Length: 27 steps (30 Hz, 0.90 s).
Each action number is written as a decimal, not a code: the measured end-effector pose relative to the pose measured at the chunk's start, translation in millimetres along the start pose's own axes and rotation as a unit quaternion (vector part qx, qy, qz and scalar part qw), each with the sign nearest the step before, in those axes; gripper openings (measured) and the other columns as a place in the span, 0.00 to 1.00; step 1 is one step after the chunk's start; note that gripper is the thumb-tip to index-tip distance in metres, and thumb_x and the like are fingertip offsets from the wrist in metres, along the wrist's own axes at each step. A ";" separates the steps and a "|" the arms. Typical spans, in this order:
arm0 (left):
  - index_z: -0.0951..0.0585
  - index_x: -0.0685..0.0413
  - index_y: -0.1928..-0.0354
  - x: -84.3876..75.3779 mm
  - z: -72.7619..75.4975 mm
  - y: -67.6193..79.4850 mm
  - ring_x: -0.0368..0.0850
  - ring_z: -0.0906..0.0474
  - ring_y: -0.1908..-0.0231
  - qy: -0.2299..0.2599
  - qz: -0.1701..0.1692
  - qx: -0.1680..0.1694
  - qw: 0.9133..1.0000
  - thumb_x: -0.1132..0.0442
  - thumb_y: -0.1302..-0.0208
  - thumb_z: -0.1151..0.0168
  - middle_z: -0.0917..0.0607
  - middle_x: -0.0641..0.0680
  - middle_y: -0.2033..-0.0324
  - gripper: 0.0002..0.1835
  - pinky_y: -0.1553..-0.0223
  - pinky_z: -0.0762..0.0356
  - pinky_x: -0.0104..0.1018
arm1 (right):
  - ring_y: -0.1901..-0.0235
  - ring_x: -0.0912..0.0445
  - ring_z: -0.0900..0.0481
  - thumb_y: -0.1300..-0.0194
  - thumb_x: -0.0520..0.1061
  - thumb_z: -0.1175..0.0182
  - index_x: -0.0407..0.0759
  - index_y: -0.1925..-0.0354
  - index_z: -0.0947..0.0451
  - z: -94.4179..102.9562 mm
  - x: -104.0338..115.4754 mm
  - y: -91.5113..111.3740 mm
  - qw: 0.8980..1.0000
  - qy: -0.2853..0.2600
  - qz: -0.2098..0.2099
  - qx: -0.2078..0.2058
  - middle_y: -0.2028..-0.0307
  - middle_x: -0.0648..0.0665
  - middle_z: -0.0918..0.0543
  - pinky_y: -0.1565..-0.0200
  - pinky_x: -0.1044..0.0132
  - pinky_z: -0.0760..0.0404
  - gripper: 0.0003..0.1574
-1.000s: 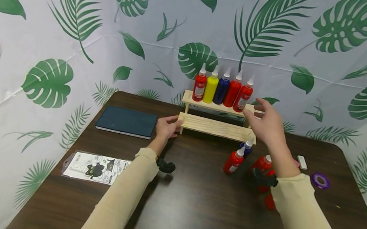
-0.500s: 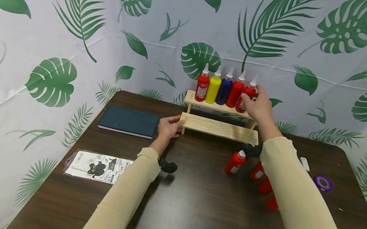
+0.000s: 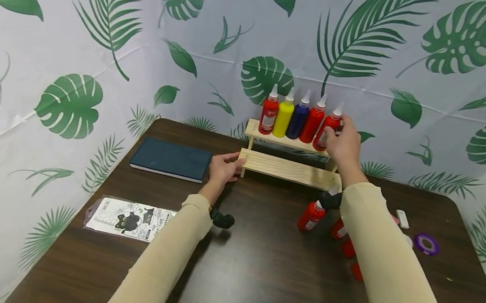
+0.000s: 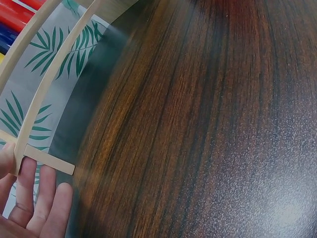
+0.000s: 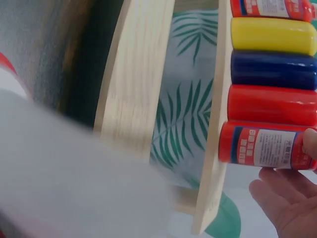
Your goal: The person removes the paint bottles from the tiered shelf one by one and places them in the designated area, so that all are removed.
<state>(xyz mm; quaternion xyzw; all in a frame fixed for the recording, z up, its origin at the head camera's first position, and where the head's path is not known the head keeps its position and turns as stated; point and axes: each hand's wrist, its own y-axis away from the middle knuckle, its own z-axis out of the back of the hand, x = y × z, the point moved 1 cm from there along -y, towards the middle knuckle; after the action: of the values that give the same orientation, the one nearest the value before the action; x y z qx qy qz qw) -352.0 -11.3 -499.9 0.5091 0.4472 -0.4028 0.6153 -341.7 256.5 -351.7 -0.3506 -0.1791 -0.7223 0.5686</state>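
Apparently placing a red bottle [image 5: 267,148] at the right end of the upper shelf [image 3: 253,129], pinching it with right hand [image 3: 344,144]; gripping lower shelf's [image 3: 290,170] left end with left hand [image 3: 223,167]. Next, probably, loosen the pinch without nudging the row [image 3: 312,125].

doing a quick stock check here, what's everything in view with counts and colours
wooden rack: 1, pale wood, back of table
rack's red bottles: 3, red, upper tier, leftmost and two rightmost
yellow bottle: 1, yellow, upper tier
blue bottle: 1, dark blue, upper tier, middle
table's red bottles: at least 4, red, some partly hidden
book: 1, dark blue, left of rack
cat-print packet: 1, mostly white, nearer than book
tape roll: 1, purple, right
small block: 1, white, beyond tape roll
table: 1, dark brown
leaf-print backdrop: white and green, behind table
wrist devices: 2, black, one per wrist
sleeves: 2, beige
left hand: 1, holding rack's left end
right hand: 1, holding rightmost rack bottle
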 end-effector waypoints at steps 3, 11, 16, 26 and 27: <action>0.15 0.44 0.49 1.2 0.1 -2.1 0.47 0.14 0.68 -0.001 0.007 0.000 1.000 0.55 0.43 0.29 0.12 0.56 0.68 0.18 0.75 0.17 0.36 | 0.41 0.40 0.29 0.27 0.48 0.50 0.47 0.27 0.46 1.2 1.6 3.1 1.000 0.002 0.000 -0.005 0.38 0.34 0.29 0.42 0.45 0.28 0.34; 0.15 0.45 0.49 0.6 0.1 -0.2 0.46 0.14 0.70 0.001 -0.001 0.002 1.000 0.56 0.43 0.30 0.12 0.56 0.69 0.18 0.76 0.18 0.36 | 0.43 0.39 0.28 0.27 0.51 0.50 0.45 0.28 0.45 30.1 16.9 18.7 1.000 0.004 0.030 -0.004 0.40 0.32 0.28 0.46 0.44 0.26 0.34; 0.15 0.45 0.49 -0.3 0.5 0.4 0.48 0.14 0.67 0.003 -0.004 -0.001 1.000 0.56 0.43 0.30 0.12 0.56 0.68 0.18 0.73 0.17 0.38 | 0.44 0.38 0.28 0.28 0.54 0.50 0.45 0.28 0.44 57.6 25.6 46.0 0.999 -0.026 0.045 0.002 0.39 0.32 0.30 0.46 0.43 0.26 0.35; 0.16 0.45 0.48 0.4 -1.3 -1.0 0.48 0.14 0.66 -0.002 -0.003 -0.001 1.000 0.56 0.42 0.30 0.12 0.56 0.67 0.18 0.73 0.17 0.36 | 0.45 0.34 0.27 0.31 0.61 0.48 0.47 0.28 0.43 100.1 -0.3 128.2 0.999 0.003 0.050 -0.006 0.38 0.31 0.30 0.53 0.39 0.23 0.40; 0.16 0.45 0.49 0.6 -1.6 -1.1 0.47 0.14 0.67 -0.001 -0.003 -0.002 1.000 0.56 0.42 0.30 0.12 0.56 0.68 0.18 0.73 0.17 0.36 | 0.44 0.33 0.28 0.32 0.62 0.48 0.47 0.28 0.43 102.1 -4.9 135.5 0.999 0.005 0.043 -0.004 0.37 0.30 0.31 0.53 0.38 0.23 0.41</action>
<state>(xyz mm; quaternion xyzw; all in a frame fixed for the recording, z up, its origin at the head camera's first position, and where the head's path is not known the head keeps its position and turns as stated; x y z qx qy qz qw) -353.1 -9.9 -501.0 0.5059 0.4487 -0.4048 0.6155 -181.9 287.9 -303.6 -0.3566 -0.1575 -0.6998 0.5986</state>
